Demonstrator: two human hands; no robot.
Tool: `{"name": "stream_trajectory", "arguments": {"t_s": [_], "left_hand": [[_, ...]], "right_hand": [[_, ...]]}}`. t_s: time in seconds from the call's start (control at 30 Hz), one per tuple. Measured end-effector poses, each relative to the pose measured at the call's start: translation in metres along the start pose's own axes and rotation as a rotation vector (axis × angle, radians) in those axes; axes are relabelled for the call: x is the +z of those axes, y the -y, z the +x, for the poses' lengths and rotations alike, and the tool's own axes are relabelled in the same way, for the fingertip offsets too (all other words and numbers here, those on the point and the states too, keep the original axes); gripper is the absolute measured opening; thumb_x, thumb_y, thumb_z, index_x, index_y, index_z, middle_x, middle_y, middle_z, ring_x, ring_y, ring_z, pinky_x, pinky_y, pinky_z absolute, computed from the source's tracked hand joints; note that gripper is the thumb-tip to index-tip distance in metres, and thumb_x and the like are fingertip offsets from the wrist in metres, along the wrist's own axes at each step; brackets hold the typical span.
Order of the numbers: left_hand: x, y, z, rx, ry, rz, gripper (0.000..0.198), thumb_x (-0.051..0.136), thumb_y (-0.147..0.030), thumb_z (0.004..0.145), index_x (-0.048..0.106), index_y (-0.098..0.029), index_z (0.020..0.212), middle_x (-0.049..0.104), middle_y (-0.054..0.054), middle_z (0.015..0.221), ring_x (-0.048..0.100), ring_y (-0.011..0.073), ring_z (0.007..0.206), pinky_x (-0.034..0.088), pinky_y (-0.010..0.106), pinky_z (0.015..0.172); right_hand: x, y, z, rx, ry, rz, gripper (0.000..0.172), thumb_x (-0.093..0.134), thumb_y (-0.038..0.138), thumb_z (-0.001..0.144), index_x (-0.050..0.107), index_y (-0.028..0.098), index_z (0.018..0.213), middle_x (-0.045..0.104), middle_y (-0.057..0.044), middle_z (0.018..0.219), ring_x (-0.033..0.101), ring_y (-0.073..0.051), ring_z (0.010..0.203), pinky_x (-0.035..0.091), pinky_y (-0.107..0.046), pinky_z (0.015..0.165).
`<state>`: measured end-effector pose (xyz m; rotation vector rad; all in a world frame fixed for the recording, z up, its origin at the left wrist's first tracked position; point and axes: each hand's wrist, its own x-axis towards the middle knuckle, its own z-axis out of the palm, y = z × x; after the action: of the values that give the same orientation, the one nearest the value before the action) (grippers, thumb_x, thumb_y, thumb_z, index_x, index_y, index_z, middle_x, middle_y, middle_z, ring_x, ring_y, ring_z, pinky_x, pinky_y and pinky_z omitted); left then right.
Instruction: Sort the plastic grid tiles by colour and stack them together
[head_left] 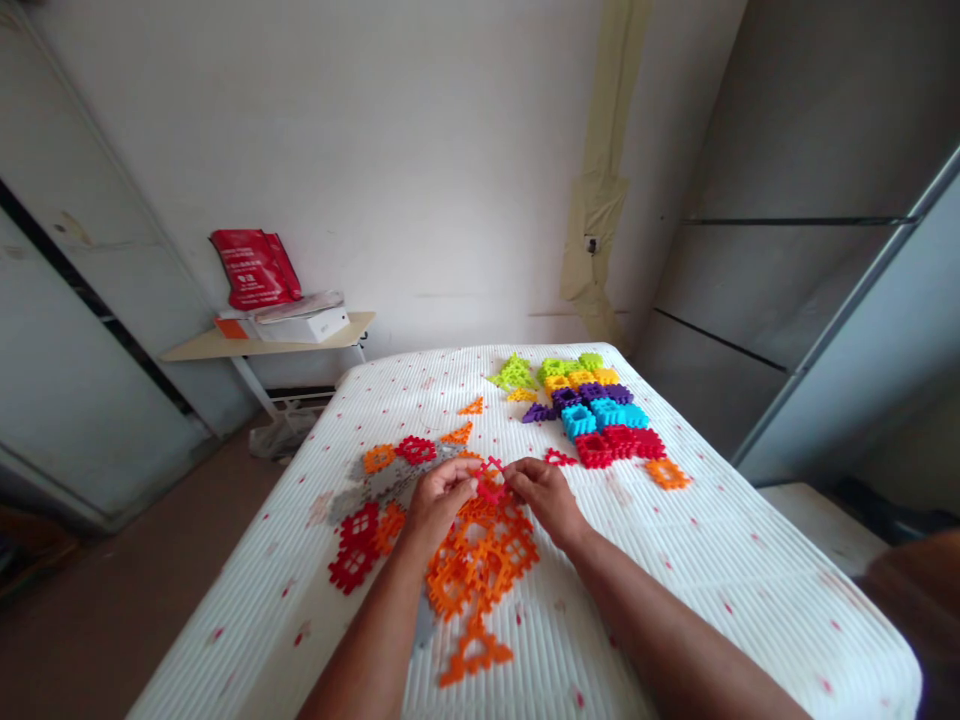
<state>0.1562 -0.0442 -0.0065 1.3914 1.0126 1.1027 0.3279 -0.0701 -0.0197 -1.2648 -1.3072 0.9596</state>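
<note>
My left hand (441, 494) and my right hand (549, 496) pinch a red interlocking plastic building piece (492, 486) from either side, with fingers closed on its edges. Just beneath it lies a heap of orange notched building pieces (480, 560), partly covered by my hands. One orange triangular piece (475, 650) lies at the heap's near end. Left of my left hand, red window-like pieces (355, 548) and an orange piece (379, 458) lie around grey pieces (397, 478). Another red piece (415, 450) sits further back.
Stacked building pieces stand in colour rows at the far right: green (556, 368), yellow (582, 380), purple (568, 398), blue (578, 421) and red (595, 450). An orange piece (667, 474) lies beside them. A side table (196, 346) holds a red bag (251, 270).
</note>
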Motion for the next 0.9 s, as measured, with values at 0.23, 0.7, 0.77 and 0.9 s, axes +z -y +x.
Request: {"name": "stream_trajectory", "arguments": {"t_s": [0.23,0.7,0.77,0.9], "left_hand": [[0.001,0.000,0.000,-0.014,-0.016,-0.070,0.036,0.066,-0.029,0.064,0.065,-0.017,0.097,0.058,-0.002,0.059,0.054,0.0132,0.058,0.043,0.025,0.062],[-0.005,0.002,0.004,0.010,-0.115,-0.027,0.047,0.069,-0.041,0.064,0.062,-0.018,0.104,0.062,0.000,0.066,0.062,0.0176,0.067,0.048,0.029,0.067],[-0.007,0.001,0.004,0.013,-0.127,-0.032,0.045,0.069,-0.040,0.063,0.063,-0.018,0.103,0.063,0.000,0.066,0.062,0.0175,0.067,0.049,0.029,0.067],[-0.007,0.003,0.005,0.006,-0.115,-0.027,0.046,0.070,-0.037,0.061,0.063,-0.017,0.102,0.063,0.000,0.065,0.062,0.0171,0.066,0.048,0.028,0.066]], "right_hand": [[-0.002,0.019,-0.018,-0.443,0.027,-0.698,0.035,0.061,0.032,0.077,0.057,0.020,0.110,0.059,-0.008,0.100,0.055,-0.020,0.090,0.046,-0.032,0.078],[-0.077,0.008,0.000,-0.220,-0.427,-1.148,0.021,0.055,0.030,0.082,0.065,0.016,0.094,0.062,-0.010,0.088,0.056,-0.022,0.085,0.043,-0.030,0.072],[-0.090,0.004,0.002,-0.152,-0.475,-1.209,0.018,0.055,0.030,0.082,0.065,0.017,0.088,0.062,-0.009,0.084,0.056,-0.021,0.081,0.042,-0.030,0.068],[-0.097,-0.003,0.003,-0.062,-0.486,-1.252,0.016,0.057,0.030,0.080,0.065,0.016,0.082,0.063,-0.011,0.086,0.056,-0.023,0.082,0.041,-0.030,0.069]]}}
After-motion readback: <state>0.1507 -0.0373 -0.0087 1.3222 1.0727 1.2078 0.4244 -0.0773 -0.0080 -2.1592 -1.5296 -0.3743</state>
